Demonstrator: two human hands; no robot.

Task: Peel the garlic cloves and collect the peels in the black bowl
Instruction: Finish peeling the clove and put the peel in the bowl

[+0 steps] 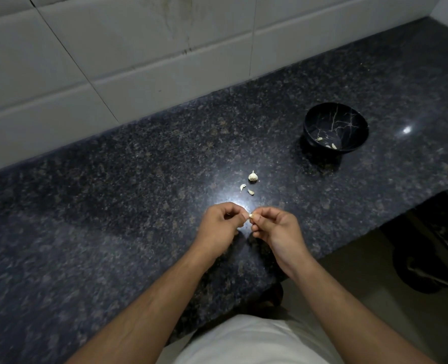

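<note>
Both hands meet just above the dark speckled surface (112, 206), and between them sits one small garlic clove (250, 215), well short of the black bowl (335, 127) and off to its near left. The left hand (219, 224) has its fingers curled in, thumb and fingertips pinching one end of the clove. The right hand (278, 227) pinches the other end, fingers bent the same way. That two-ended grip looks like a peeling hold: one side steadies, the other can pick at the skin. Whether any skin has lifted yet is too small to tell.

Closer to the black bowl than the hands, yet still well apart from it on its near-left side, lies a small garlic head (253, 176), with two loose pieces (247, 189) just on the hands' side of it. They sit within easy reach, probably so the next clove can be picked up without stretching.

The black bowl stands upright, toward the back wall, with a few pale bits (327, 143) lying in its bottom, peels by the look of them, so collecting appears under way. Keeping the bowl off to the right leaves the working spot free, though every peel means a reach across.
</note>
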